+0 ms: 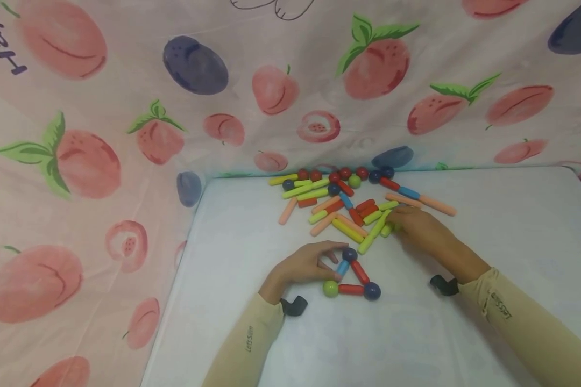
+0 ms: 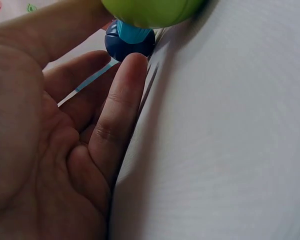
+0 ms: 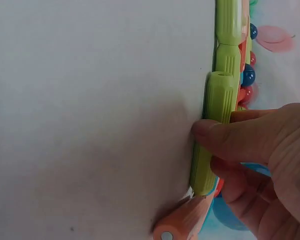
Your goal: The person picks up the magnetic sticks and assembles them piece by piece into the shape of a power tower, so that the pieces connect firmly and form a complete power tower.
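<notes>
A triangle of magnetic rods and balls lies on the white table. It has one blue rod [image 1: 342, 268], two red rods [image 1: 351, 289], two dark blue balls [image 1: 372, 291] and a green ball [image 1: 331, 288]. My left hand [image 1: 306, 263] holds its left side, thumb by the blue rod and forefinger at the top ball. In the left wrist view the green ball [image 2: 155, 11] hides the thumb tip. Farther right, my right hand [image 1: 418, 228] pinches a yellow-green rod [image 3: 219, 97] between thumb and fingers, at the edge of the loose pieces.
Loose rods in yellow, peach, red and blue, such as a yellow rod [image 1: 347, 230], lie in a heap beyond the triangle. Several red balls [image 1: 345, 173] line the table's back edge, against a fruit-printed cloth [image 1: 271, 48]. A peach rod [image 3: 182, 220] lies near the right fingers.
</notes>
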`<state>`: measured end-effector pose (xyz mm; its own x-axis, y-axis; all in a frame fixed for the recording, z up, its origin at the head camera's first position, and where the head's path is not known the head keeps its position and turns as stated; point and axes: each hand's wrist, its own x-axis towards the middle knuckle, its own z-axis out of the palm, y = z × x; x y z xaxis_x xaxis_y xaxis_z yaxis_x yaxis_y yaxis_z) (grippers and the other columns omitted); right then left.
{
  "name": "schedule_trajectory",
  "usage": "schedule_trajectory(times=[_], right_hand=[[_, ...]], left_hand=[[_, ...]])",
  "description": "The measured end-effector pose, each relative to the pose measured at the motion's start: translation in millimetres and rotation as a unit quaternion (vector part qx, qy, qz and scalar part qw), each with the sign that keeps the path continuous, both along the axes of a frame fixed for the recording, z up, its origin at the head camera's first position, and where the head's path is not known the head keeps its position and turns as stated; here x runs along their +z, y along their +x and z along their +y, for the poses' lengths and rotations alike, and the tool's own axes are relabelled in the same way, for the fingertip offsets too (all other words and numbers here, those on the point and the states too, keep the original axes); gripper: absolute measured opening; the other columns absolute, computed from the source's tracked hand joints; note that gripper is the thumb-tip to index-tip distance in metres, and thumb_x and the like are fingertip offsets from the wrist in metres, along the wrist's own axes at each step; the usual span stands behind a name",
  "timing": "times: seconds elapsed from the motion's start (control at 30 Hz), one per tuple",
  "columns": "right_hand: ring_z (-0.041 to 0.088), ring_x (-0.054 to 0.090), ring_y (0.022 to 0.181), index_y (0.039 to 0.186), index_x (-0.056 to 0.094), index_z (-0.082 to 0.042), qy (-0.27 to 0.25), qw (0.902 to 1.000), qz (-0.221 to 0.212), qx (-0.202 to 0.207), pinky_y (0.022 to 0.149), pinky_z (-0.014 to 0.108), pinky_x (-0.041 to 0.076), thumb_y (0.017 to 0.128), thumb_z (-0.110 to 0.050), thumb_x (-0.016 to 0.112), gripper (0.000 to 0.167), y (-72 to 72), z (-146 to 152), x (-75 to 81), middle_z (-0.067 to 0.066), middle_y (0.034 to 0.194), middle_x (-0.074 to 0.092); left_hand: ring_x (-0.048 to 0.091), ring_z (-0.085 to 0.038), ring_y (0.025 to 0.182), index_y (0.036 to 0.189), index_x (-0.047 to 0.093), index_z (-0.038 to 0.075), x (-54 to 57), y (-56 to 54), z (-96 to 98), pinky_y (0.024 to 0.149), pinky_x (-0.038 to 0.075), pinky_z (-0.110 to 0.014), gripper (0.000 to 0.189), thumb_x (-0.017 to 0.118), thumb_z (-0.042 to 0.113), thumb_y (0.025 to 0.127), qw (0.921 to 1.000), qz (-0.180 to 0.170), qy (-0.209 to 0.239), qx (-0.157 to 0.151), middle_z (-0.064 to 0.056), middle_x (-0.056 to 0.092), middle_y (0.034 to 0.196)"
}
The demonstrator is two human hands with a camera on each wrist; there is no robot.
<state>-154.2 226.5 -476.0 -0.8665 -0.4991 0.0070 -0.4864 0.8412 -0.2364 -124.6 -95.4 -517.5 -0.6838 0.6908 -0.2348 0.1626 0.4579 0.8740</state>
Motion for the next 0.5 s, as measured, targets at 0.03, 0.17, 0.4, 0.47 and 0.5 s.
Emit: schedule_trajectory(times=[0.03, 0.17, 0.4, 0.47, 0.5], right_hand=[[0.032, 0.064, 0.115, 0.113, 0.074, -0.005, 0.003, 0.9999, 0.007, 0.007, 0.097, 0.05, 0.055, 0.088, 0.001, 0.075, 0.025, -0.5, 0.5, 0.2, 0.013, 0.114, 0.072], [0.028, 0.064, 0.106, 0.107, 0.072, -0.003, 0.014, 0.9992, 0.029, 0.024, 0.092, 0.045, 0.057, 0.087, 0.003, 0.074, 0.021, -2.9, 4.3, -0.2, 0.011, 0.107, 0.071], [0.024, 0.062, 0.088, 0.099, 0.069, -0.006, 0.062, 0.9965, 0.02, 0.053, 0.084, 0.041, 0.057, 0.089, 0.0, 0.073, 0.013, -6.1, 6.9, 1.9, 0.008, 0.092, 0.069], [0.025, 0.064, 0.09, 0.102, 0.069, -0.005, 0.066, 0.9964, 0.011, 0.052, 0.085, 0.043, 0.058, 0.09, -0.001, 0.073, 0.013, -4.3, 6.9, 2.2, 0.01, 0.095, 0.07], [0.026, 0.065, 0.093, 0.105, 0.069, -0.005, 0.066, 0.9967, 0.007, 0.046, 0.086, 0.044, 0.059, 0.091, -0.003, 0.072, 0.014, -2.9, 7.0, 2.2, 0.011, 0.098, 0.07]], left_hand=[[0.068, -0.007, 0.091, 0.147, 0.048, 0.045, -0.1, 0.0, 0.3, 0.087, 0.056, -0.024, 0.069, 0.082, 0.037, 0.087, 1.0, -0.001, 0.001, 0.001, 0.009, 0.063, 0.117], [0.067, -0.007, 0.092, 0.146, 0.05, 0.045, -0.6, 0.2, 0.6, 0.087, 0.056, -0.024, 0.067, 0.082, 0.038, 0.087, 1.0, 0.002, -0.002, 0.002, 0.011, 0.063, 0.117], [0.067, -0.007, 0.092, 0.144, 0.051, 0.047, 0.4, 0.6, 0.0, 0.087, 0.056, -0.024, 0.065, 0.081, 0.039, 0.087, 0.9999, 0.01, -0.006, 0.002, 0.011, 0.062, 0.115], [0.067, -0.007, 0.092, 0.144, 0.051, 0.047, 0.5, 0.7, 0.1, 0.087, 0.056, -0.025, 0.065, 0.081, 0.039, 0.087, 0.9999, 0.011, -0.006, 0.001, 0.011, 0.062, 0.115], [0.067, -0.007, 0.092, 0.144, 0.051, 0.047, 0.5, 0.7, 0.2, 0.087, 0.056, -0.024, 0.065, 0.081, 0.039, 0.087, 0.9999, 0.012, -0.005, 0.0, 0.011, 0.062, 0.115]])
